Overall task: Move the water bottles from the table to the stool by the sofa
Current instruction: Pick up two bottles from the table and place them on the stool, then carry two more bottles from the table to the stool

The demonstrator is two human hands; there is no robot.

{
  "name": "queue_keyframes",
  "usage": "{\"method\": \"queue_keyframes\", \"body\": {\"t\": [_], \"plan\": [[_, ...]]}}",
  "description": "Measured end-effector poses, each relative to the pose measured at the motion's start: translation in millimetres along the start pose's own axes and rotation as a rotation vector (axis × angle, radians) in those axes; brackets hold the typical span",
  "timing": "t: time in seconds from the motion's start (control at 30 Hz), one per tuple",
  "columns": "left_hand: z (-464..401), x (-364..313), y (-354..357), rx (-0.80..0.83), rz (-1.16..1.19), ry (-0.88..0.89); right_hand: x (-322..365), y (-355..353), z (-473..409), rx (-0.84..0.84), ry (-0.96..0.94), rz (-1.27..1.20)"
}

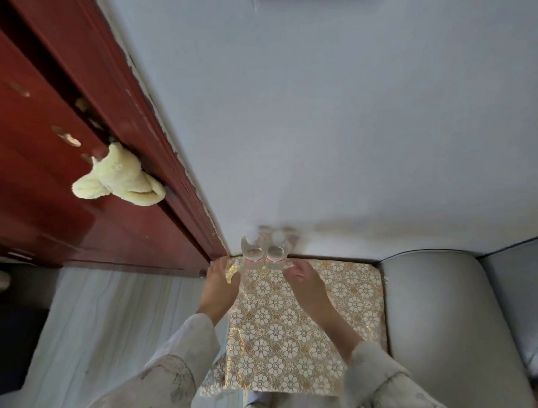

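- Two clear water bottles stand upright, touching side by side, at the far edge of the stool, against the wall.
- The stool wears a gold floral cover and sits just beside a grey sofa.
- The left hand and right hand flank the bottles, fingers relaxed and straight, near the bases; contact cannot be told.
- A red door carries a yellow cloth.

Two bottles apparently on stool, left of sofa.
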State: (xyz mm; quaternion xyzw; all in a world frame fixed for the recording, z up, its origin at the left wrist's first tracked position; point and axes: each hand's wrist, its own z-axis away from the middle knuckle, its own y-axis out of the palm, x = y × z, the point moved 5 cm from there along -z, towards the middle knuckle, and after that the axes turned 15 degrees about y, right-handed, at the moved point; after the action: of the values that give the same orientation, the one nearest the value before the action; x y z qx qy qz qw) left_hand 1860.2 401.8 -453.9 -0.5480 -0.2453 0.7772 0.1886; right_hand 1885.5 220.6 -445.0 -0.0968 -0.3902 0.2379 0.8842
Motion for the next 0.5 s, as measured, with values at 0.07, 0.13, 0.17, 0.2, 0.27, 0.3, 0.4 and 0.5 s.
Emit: {"method": "queue_keyframes", "body": {"t": [0.07,0.13,0.17,0.2,0.27,0.3,0.4,0.5], "plan": [[47.3,-1.4,-8.7,-0.048,0.066,-0.042,-8.6,-1.0,33.5,0.034,-0.052,0.058],[95.1,-4.7,-20.9,-0.140,0.121,-0.061,-9.4,-2.6,66.8,0.084,-0.133,0.106],[118.3,-6.0,-27.7,-0.195,0.142,-0.070,-8.3,-2.4,83.0,0.116,-0.175,0.129],[142.2,-7.3,-35.0,-0.262,0.174,-0.087,-6.6,-1.5,99.5,0.152,-0.216,0.152],[193.6,-9.3,-48.6,-0.426,0.272,-0.100,-4.3,4.0,134.5,0.225,-0.294,0.194],[219.5,-11.0,-55.0,-0.506,0.321,-0.086,-2.9,8.7,152.3,0.262,-0.336,0.210],[298.6,-14.6,-66.0,-0.693,0.422,-0.064,-5.3,32.5,207.4,0.378,-0.437,0.275],[380.5,-12.3,-77.2,-0.904,0.497,-0.077,-17.3,68.0,264.6,0.512,-0.475,0.324]]}}
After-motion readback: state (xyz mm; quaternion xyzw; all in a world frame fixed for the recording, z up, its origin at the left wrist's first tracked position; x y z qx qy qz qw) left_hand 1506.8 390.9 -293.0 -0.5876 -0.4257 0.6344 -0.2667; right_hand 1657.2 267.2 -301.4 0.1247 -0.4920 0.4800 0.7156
